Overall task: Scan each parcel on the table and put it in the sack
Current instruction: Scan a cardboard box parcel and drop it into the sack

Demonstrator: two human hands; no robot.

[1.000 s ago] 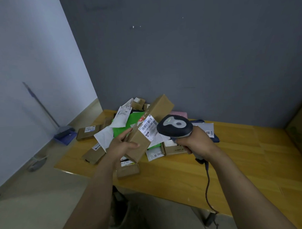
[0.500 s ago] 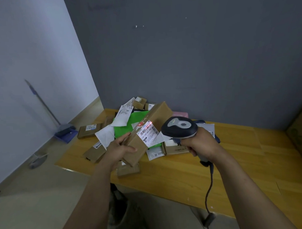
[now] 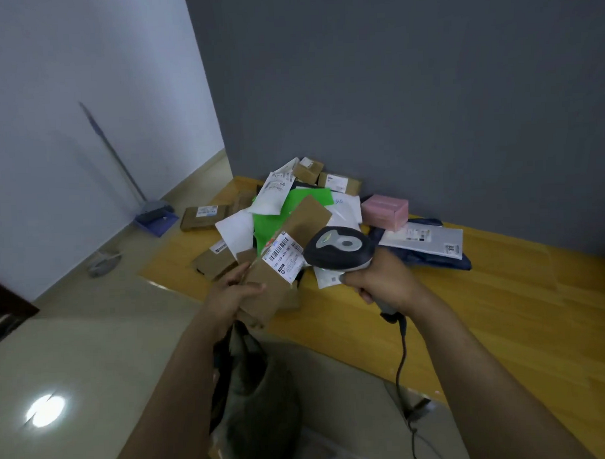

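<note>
At the far left, a broom [image 3: 111, 150] leans on the white wall [image 3: 66, 83], with a dustpan [image 3: 156, 219] at its foot on the floor.

1. Table [image 3: 502, 308]: wooden, set against the grey wall. A flat box [image 3: 204, 215] lies on its left corner.
2. Pile [image 3: 282, 195]: parcels are heaped at the left end of the table. It includes brown boxes, white mailers and 1 green mailer [image 3: 303, 198].
3. Left hand [image 3: 231, 293]: the fingers and thumb are curled round the lower end of a long brown box [image 3: 279, 295]. The hand holds the box in the air above the near table edge, tilted, with the upper end pointing up and to the right over the pile.
4. Label [image 3: 282, 256]: white, with a barcode, stuck on the upper face of the box and turned toward the camera.
5. Sack [image 3: 259, 395]: dark, standing on the floor directly below the left hand and partly hidden by the left forearm.
6. Scanner [image 3: 339, 248]: dark with a grey top. Its head sits just beside the right edge of the label.
7. Right hand [image 3: 385, 283]: wrapped round the scanner handle in a closed grip, above the table. A black cable [image 3: 401, 356] hangs from the handle to the floor.
8. Pink box [image 3: 384, 209]: rests against the grey wall, right of the pile.
9. White mailer [image 3: 428, 238]: lies flat on a blue bag [image 3: 432, 261], right of the pink box.
</note>
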